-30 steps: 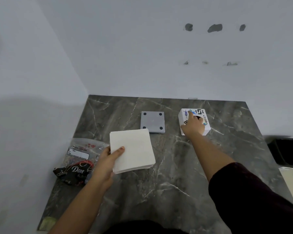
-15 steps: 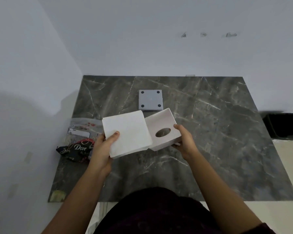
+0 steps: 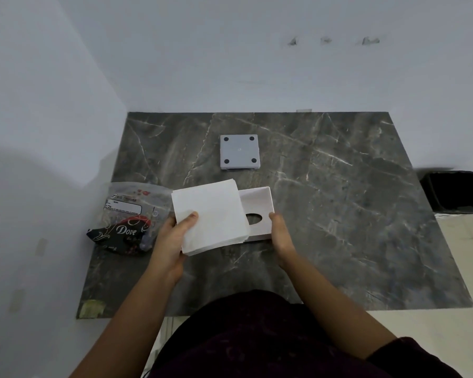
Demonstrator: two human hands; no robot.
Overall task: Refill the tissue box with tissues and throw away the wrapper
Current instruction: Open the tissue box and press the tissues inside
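Note:
My left hand [image 3: 172, 236] grips a white stack of tissues [image 3: 210, 215] by its near-left corner, thumb on top. My right hand [image 3: 280, 231] holds the white tissue box shell [image 3: 258, 204] by its right side, turned over so its open inside and oval slot face up. The stack overlaps the left part of the shell and hides it. The grey base plate [image 3: 239, 151] of the box, with black feet at its corners, lies flat farther back on the table. The clear and black Dove wrapper [image 3: 127, 218] lies crumpled at the table's left edge.
The dark marble table [image 3: 339, 214] sits in a corner between two white walls. A black bin [image 3: 453, 190] stands on the floor beyond the table's right edge. A yellowish tape patch [image 3: 92, 308] marks the near-left corner.
My right hand lifted the box shell from the back right, flipped it open side up and brought it to the middle. The tissue stack has now slid partly over the shell.

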